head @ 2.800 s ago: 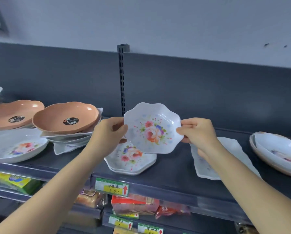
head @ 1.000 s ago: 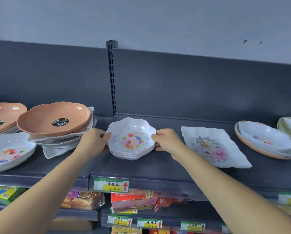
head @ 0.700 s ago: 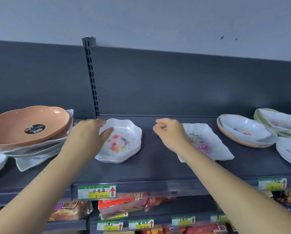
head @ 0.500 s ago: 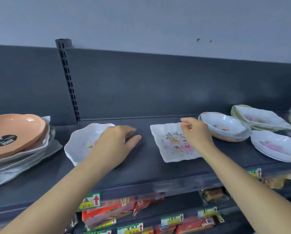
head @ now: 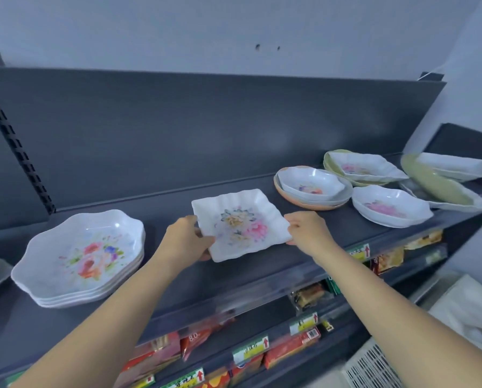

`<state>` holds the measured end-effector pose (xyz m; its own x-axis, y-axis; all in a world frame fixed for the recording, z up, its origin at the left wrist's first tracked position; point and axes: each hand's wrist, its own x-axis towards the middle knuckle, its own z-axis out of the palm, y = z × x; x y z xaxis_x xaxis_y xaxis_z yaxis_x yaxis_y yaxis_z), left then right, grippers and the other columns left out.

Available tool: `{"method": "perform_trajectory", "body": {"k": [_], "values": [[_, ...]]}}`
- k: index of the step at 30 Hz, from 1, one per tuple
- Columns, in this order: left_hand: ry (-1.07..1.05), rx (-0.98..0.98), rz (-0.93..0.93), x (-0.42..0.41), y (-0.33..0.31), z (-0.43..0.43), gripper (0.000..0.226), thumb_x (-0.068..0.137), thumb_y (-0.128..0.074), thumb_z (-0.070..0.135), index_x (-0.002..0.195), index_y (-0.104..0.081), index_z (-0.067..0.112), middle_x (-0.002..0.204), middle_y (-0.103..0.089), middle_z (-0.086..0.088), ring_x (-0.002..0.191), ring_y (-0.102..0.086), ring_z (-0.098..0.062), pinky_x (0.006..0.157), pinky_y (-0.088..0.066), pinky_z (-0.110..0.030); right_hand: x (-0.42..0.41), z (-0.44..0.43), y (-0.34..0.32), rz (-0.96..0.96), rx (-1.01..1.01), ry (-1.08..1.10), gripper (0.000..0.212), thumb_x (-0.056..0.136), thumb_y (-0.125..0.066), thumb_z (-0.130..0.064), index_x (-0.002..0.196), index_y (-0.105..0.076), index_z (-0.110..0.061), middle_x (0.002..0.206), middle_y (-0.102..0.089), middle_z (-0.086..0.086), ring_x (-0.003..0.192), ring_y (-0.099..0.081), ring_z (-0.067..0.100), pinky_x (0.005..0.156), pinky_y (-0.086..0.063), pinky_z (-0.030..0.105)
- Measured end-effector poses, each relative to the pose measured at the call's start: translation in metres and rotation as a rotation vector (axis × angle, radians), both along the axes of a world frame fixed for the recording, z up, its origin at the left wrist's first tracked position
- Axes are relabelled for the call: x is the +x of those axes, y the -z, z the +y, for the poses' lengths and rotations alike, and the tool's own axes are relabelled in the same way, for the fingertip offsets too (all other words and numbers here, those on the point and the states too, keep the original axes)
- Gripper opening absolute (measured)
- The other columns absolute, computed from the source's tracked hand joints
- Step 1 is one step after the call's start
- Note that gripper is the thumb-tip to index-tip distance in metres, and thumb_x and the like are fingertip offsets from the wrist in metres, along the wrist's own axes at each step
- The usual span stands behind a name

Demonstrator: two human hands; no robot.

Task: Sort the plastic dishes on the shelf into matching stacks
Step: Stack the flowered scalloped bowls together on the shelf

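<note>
Both hands clamped on the square floral dish [head: 241,224], the landmark here, on the dark shelf [head: 178,278]. Left hand [head: 185,240] gripping its left edge, thumb on the rim, fingers tucked beneath. Right hand [head: 308,233] pinching its right edge, fingertips at the lower right corner. Cannot tell whether lifted clear of the shelf or touching it at the back.

Well to the left of the square dish: stack of scalloped floral dishes [head: 83,259], four or so nested, flat on the shelf. To the right and slightly behind: white floral bowl [head: 312,184] nested in a peach dish [head: 298,201]. Further right, near the front edge: lone white dish with pink flower [head: 389,205]. Behind that: wavy-edged floral dish [head: 365,169] on pale green plates [head: 337,168]. Far right: olive green oval dish [head: 435,182] tilted over white ones, with a white rectangular tray [head: 455,166] behind.

Below the square dish: price tags [head: 252,350] and packaged snacks [head: 290,344], blurred.
</note>
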<state>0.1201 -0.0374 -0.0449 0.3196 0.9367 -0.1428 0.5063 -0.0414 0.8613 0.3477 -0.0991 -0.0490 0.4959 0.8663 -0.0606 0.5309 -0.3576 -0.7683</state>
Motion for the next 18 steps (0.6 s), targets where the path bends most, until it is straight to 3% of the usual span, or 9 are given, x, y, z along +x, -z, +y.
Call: {"method": "perform_trajectory", "body": {"k": [3,5,6,7,8,9,11,14,18], "values": [[-0.021,0.008,0.043,-0.004,0.0,0.004,0.024,0.083,-0.057,0.002,0.104,-0.065,0.009,0.091,-0.074,-0.002,0.066,-0.074,-0.017,0.066,-0.062,-0.03,0.0,0.002,0.001,0.008,-0.003,-0.038,0.031,0.08,-0.039,0.007,0.105,-0.053,0.02,0.113,-0.059,0.032,0.104,-0.06,0.042,0.083,-0.057,0.048],[-0.033,0.013,0.089,-0.005,-0.002,0.005,0.016,0.082,-0.058,0.006,0.096,-0.063,0.01,0.09,-0.074,-0.003,0.065,-0.074,-0.018,0.067,-0.062,-0.032,0.005,0.004,0.002,0.002,0.011,-0.053,0.033,0.08,-0.043,0.004,0.108,-0.049,0.019,0.118,-0.054,0.034,0.103,-0.06,0.043,0.082,-0.056,0.049],[-0.036,0.034,0.15,-0.005,-0.004,0.006,0.007,0.082,-0.059,0.01,0.089,-0.06,0.011,0.09,-0.074,-0.004,0.068,-0.073,-0.02,0.069,-0.061,-0.034,0.01,0.005,0.003,-0.013,0.03,-0.053,0.033,0.08,-0.045,0.0,0.107,-0.05,0.019,0.117,-0.053,0.034,0.118,-0.041,0.04,0.079,-0.055,0.048],[-0.033,0.087,0.261,-0.004,-0.009,0.006,0.007,0.083,-0.061,0.018,0.084,-0.055,0.014,0.091,-0.073,-0.004,0.073,-0.071,-0.023,0.07,-0.058,-0.036,0.017,0.007,0.002,-0.04,0.054,-0.049,0.031,0.081,-0.047,-0.004,0.103,-0.053,0.017,0.109,-0.056,0.035,0.096,-0.029,0.008,0.07,-0.051,0.041],[-0.026,0.161,0.394,-0.002,-0.013,0.005,0.012,0.084,-0.061,0.026,0.085,-0.054,0.016,0.093,-0.071,-0.002,0.079,-0.067,-0.024,0.07,-0.053,-0.035,0.024,0.007,-0.002,-0.09,0.073,-0.036,0.025,0.083,-0.049,-0.008,0.093,-0.059,0.012,0.093,-0.058,0.032,0.104,-0.043,0.051,0.065,-0.046,0.038],[-0.023,0.239,0.521,0.001,-0.017,0.004,0.017,0.085,-0.059,0.033,0.091,-0.056,0.018,0.097,-0.069,-0.001,0.085,-0.063,-0.025,0.072,-0.05,-0.034,0.032,0.008,-0.007,-0.139,0.096,-0.021,0.018,0.086,-0.05,-0.011,0.081,-0.062,0.001,0.076,-0.056,0.021,0.071,-0.044,0.035,0.061,-0.04,0.033],[-0.023,0.359,0.638,0.01,-0.025,-0.002,0.027,0.088,-0.054,0.041,0.108,-0.058,0.023,0.109,-0.066,0.0,0.097,-0.059,-0.025,0.079,-0.051,-0.037,0.052,0.011,-0.018,-0.217,0.186,0.023,0.016,0.091,-0.053,-0.017,0.092,-0.069,-0.016,0.083,-0.062,0.0,0.081,-0.055,0.024,0.067,-0.044,0.031],[-0.035,0.407,0.577,0.03,-0.034,-0.009,0.047,0.09,-0.056,0.044,0.134,-0.053,0.025,0.13,-0.06,0.004,0.12,-0.055,-0.019,0.095,-0.048,-0.038,0.086,0.021,-0.032,-0.313,0.278,0.111,0.028,0.092,-0.058,-0.021,0.116,-0.066,-0.01,0.111,-0.07,0.004,0.101,-0.063,0.024,0.085,-0.047,0.033],[0.01,0.41,0.36,0.069,-0.046,-0.005,0.038,0.089,-0.06,0.04,0.123,-0.061,0.023,0.121,-0.064,0.01,0.11,-0.06,-0.009,0.094,-0.048,-0.034,0.14,0.039,-0.042,-0.364,0.252,0.106,0.025,0.088,-0.06,-0.023,0.107,-0.066,-0.007,0.101,-0.07,0.011,0.098,-0.061,0.031,0.081,-0.046,0.036]]}}
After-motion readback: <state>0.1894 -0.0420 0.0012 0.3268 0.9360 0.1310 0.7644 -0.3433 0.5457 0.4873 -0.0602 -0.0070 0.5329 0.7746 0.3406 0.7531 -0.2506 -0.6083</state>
